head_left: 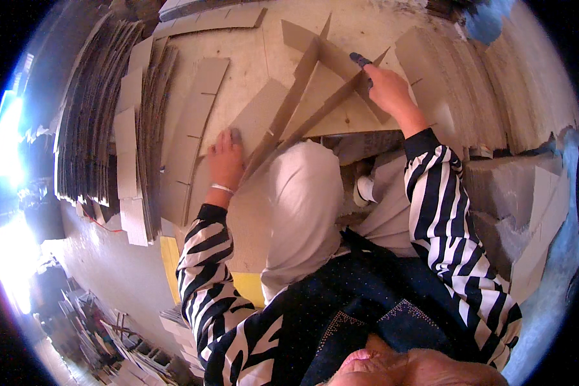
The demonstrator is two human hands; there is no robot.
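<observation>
Slotted cardboard strips stand on edge and cross one another, forming a cardboard divider (320, 53) on the wooden board in front of me. My right hand (391, 90) grips a strip at the divider's far right crossing, between thumb and index finger, both in dark finger covers. To the left, a flat cardboard strip (261, 108) lies beside the divider. My left hand (226, 162) rests on it with fingers stretched forward, a grey cover on one fingertip. Further left is another slotted strip (202, 106), lying flat.
Tall stacks of cardboard strips (96, 122) stand at the left. A large cardboard stack (457, 90) is at the right, with blue sheeting (569, 186) beyond it. More strips (212, 22) lie at the far edge of the wooden board (257, 48). My knee is close below the divider.
</observation>
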